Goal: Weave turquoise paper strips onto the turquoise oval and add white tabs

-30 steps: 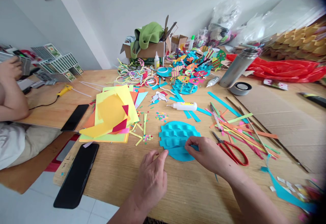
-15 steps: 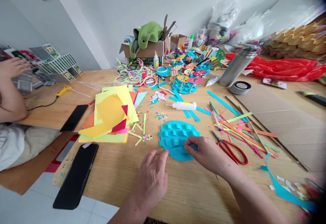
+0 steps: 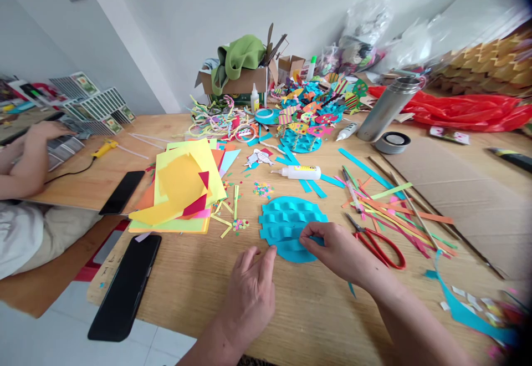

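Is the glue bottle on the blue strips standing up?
No, the glue bottle is lying on its side across the blue strips, with its nozzle pointing left.

Two phones (image 3: 124, 288), one flask (image 3: 385, 110) and one pen (image 3: 353, 194). One pair of scissors (image 3: 365, 232) and two cardboard boxes (image 3: 254, 82).

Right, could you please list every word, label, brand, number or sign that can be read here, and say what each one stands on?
None can be read.
Lying glue bottle: label print too small.
Standing glue bottle: label too small.
White squeeze bottle: dark print, too blurred.
Wooden table, left edge: dark marks, too blurred.
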A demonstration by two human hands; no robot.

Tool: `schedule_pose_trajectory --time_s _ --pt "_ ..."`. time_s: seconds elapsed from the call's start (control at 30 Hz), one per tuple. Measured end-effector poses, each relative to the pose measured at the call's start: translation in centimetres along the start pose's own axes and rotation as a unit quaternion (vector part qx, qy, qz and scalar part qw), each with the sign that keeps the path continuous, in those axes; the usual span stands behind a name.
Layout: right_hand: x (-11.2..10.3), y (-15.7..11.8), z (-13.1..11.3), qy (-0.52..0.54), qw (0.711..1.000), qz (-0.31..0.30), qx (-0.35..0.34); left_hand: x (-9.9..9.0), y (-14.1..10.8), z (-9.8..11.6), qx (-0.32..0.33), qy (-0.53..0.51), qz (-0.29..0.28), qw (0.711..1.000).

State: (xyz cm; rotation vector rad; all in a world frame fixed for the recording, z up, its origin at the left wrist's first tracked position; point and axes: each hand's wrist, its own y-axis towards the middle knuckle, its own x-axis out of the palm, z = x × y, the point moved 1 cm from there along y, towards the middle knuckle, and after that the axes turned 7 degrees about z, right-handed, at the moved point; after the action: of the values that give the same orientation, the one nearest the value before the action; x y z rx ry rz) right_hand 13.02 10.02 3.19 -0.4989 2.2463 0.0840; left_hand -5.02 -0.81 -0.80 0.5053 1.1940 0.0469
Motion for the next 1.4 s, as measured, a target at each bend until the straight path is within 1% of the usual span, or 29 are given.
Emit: schedule_pose_trajectory --time_s 0.17,0.47,0.7,0.83,0.97,1.07,1.23,1.3,1.4 --pt "0.0 0.0 0.0 0.000 1.000 -0.005 0.004 0.1 0.0 0.1 -0.002 0.004 -0.005 1.000" --pt "0.0 -0.1 0.1 0.002 1.000 -0.002 0.003 0.4 -0.3 0.2 -0.013 0.021 -0.029 0.999" --pt "0.0 -0.1 0.0 0.010 1.000 -0.007 0.001 0.5 -0.3 0.4 0.008 0.073 -0.023 0.997" --pt "0.0 0.0 -0.2 0.016 1.000 -0.011 0.001 0.5 -0.1 0.6 0.013 0.083 -0.025 0.996" --pt "0.0 0.0 -0.2 0.028 0.999 -0.018 0.003 0.2 0.1 0.7 0.005 0.055 -0.034 0.998" --pt "0.1 0.0 0.0 0.044 0.999 -0.019 0.002 0.0 0.2 0.4 -0.020 -0.001 -0.033 0.999" --pt "0.4 0.2 0.5 0.055 0.998 -0.010 -0.009 -0.3 0.8 -0.2 -0.073 -0.098 -0.001 0.992" --pt "0.5 0.3 0.7 0.048 0.999 -0.009 -0.007 -0.5 1.1 -0.3 -0.074 -0.114 0.013 0.991" --pt "0.6 0.3 0.7 0.036 0.999 -0.007 0.001 -0.5 1.4 -0.1 -0.055 -0.118 0.019 0.991"
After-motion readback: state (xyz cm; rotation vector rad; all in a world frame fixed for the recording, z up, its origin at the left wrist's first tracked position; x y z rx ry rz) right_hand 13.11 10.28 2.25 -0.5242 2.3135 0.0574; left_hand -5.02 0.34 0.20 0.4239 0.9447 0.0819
